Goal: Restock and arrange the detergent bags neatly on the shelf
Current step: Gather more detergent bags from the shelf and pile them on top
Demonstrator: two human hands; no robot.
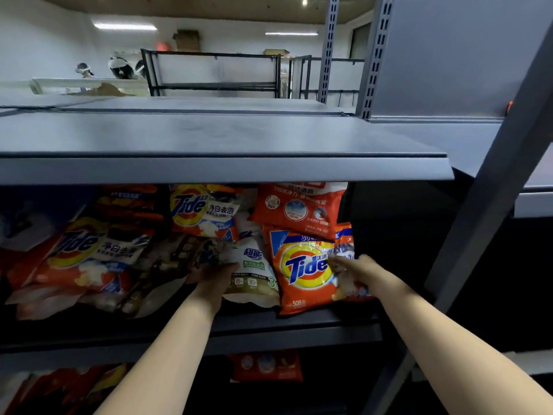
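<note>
- Grip, left hand [216,275]: laid against the left side of the white detergent bag [254,272], fingers spread along its edge. Whether the fingers close behind the bag is not visible; contact looks like a flat press, not a firm pinch.
- Grip, right hand [357,266]: fingers bent onto the right upper edge of the orange Tide bag [305,272], which stands tilted at the front of the middle shelf [296,320]. Thumb position cannot be told.
- Location: both bags sit side by side and touching, near the right end of the stocked row. A red-orange bag [297,206] leans behind them; a further Tide bag [203,209] stands behind and to the left; a large Tide bag [89,253] lies slumped at far left.
- Risk one: the orange Tide bag's lower corner sits close to the shelf lip. A push from the right could slide it off the front edge.
- Risk two: the white bag is soft and sagging. Pressure from one side only is likely to fold it, not right it.
- Risk three: the rear bags lean on the front pair. Shifting either front bag may bring them toppling forward.
- Risk four: the upper shelf [224,169] overhangs closely, so lifting a bag high may snag its top.
</note>
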